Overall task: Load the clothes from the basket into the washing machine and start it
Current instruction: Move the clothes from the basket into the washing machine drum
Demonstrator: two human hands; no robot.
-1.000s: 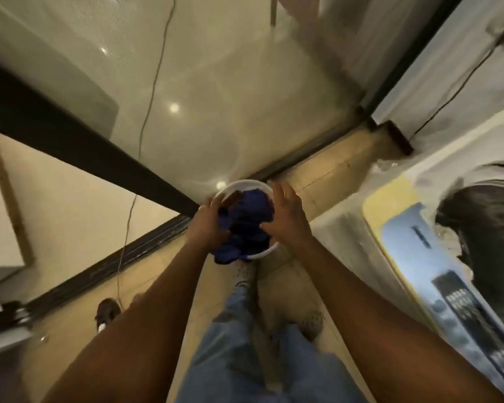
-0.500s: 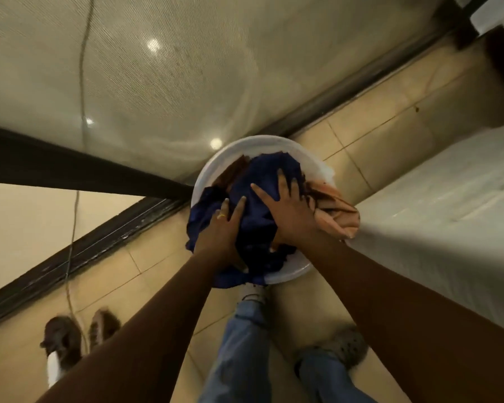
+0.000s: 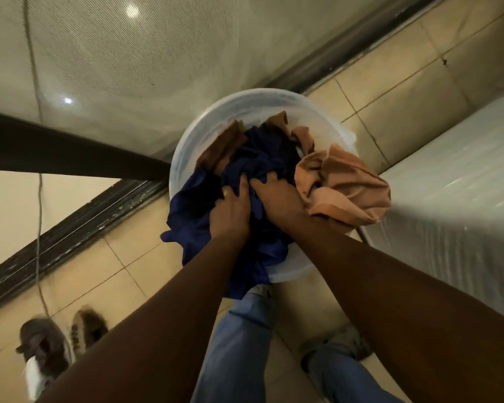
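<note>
Two shoes beside basket

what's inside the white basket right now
The white basket holds a dark blue garment spilling over its near rim, a peach cloth and a brown piece. Both hands, left and right, grip the blue fabric. Anything underneath is covered.

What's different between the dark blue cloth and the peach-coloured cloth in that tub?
The dark blue cloth spills over the near side of the white tub; the peach cloth hangs over its right side. Both the left hand and the right hand are gripping the blue cloth, while neither is closed on the peach cloth, which only lies against the right wrist. The blue one looks like the bigger heap. Both are crumpled and partly inside the tub.
</note>
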